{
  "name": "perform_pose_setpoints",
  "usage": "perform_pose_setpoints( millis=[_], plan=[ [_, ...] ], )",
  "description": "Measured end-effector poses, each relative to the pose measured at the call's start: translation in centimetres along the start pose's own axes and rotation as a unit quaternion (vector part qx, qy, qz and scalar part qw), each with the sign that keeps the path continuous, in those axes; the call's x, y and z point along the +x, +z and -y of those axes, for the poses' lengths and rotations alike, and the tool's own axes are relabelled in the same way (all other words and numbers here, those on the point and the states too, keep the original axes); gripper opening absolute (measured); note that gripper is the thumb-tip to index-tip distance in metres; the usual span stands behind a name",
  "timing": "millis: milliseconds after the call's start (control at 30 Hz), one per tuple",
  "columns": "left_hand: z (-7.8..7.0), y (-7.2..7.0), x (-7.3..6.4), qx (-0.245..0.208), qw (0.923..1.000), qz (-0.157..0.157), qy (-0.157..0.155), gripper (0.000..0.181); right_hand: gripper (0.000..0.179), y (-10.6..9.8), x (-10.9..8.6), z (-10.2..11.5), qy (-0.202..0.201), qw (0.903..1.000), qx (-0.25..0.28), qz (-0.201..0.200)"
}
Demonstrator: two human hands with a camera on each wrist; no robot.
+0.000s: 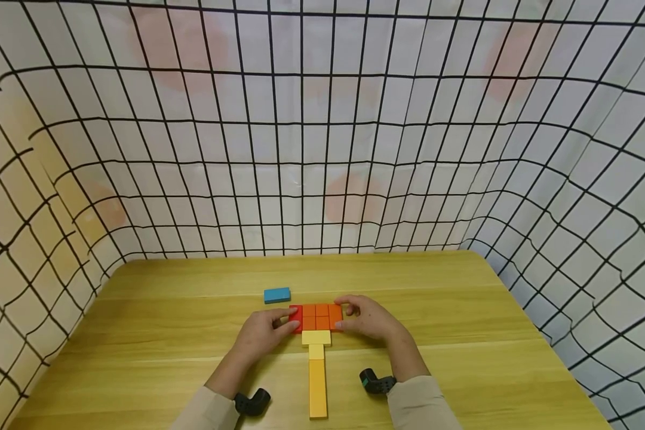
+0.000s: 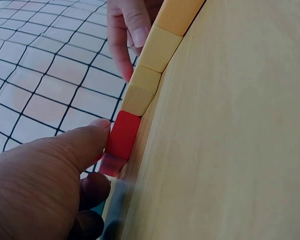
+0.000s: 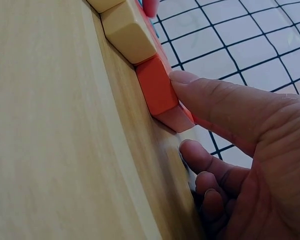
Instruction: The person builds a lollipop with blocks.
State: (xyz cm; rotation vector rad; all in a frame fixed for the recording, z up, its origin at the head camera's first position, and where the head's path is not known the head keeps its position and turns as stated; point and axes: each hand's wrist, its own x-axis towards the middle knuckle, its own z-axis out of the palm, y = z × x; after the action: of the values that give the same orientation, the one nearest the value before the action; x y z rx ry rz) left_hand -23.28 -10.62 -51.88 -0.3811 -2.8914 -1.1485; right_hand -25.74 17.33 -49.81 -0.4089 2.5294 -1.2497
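Observation:
A flat row of wooden blocks lies on the table, red at the left end and orange across the rest. My left hand (image 1: 259,333) holds the red block (image 1: 299,318) at the left end, thumb on its near edge and index finger at the far edge. At the opposite end, my right hand (image 1: 375,321) pinches the outermost orange block (image 1: 335,316) between thumb and index finger. Several orange blocks (image 1: 315,316) sit packed between the two hands. Below them a pale yellow block (image 1: 316,338) lies crosswise, touching the row.
From the crosswise block a smaller yellow block (image 1: 316,352) and a long amber block (image 1: 318,388) run toward me in line. A blue block (image 1: 276,295) lies apart behind the row's left end. Black netting (image 1: 301,161) surrounds the wooden table (image 1: 462,334) at back and sides.

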Motion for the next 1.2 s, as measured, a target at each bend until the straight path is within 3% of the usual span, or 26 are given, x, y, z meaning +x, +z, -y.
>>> perform_pose_setpoints(
  millis=[167, 333, 533, 700, 833, 1000, 1200],
  plan=[
    [0.0, 0.0, 0.0, -0.019, 0.9998, -0.007, -0.004, 0.037, 0.051, 0.0, 0.0, -0.2, 0.004, 1.0, -0.001, -0.001],
    [0.3, -0.3, 0.1, -0.067, 0.9975, -0.006, -0.021, 0.033, 0.051, 0.2, 0.0, -0.4, 0.01, 0.9999, -0.005, -0.002],
    [0.8, -1.8, 1.0, -0.107, 0.9937, -0.011, -0.032, 0.036, 0.051, 0.3, -0.1, -0.4, 0.013, 0.9999, -0.003, -0.003],
    [1.5, -3.6, 2.4, -0.02, 0.9991, -0.011, -0.037, 0.046, 0.05, 0.2, -0.1, -0.2, 0.01, 0.9999, -0.008, -0.005],
    [2.1, -5.0, 3.5, 0.048, 0.9976, 0.01, -0.048, 0.05, 0.049, 0.2, -0.2, 0.0, 0.005, 1.0, -0.006, -0.003],
    [2.5, -5.6, 3.9, 0.06, 0.9955, 0.037, -0.063, 0.046, 0.05, 0.1, -0.2, 0.2, 0.002, 1.0, -0.003, -0.002],
    [2.6, -5.7, 4.1, 0.063, 0.9952, 0.039, -0.063, 0.046, 0.051, 0.1, -0.2, 0.0, 0.001, 1.0, -0.008, -0.005]
  ],
)
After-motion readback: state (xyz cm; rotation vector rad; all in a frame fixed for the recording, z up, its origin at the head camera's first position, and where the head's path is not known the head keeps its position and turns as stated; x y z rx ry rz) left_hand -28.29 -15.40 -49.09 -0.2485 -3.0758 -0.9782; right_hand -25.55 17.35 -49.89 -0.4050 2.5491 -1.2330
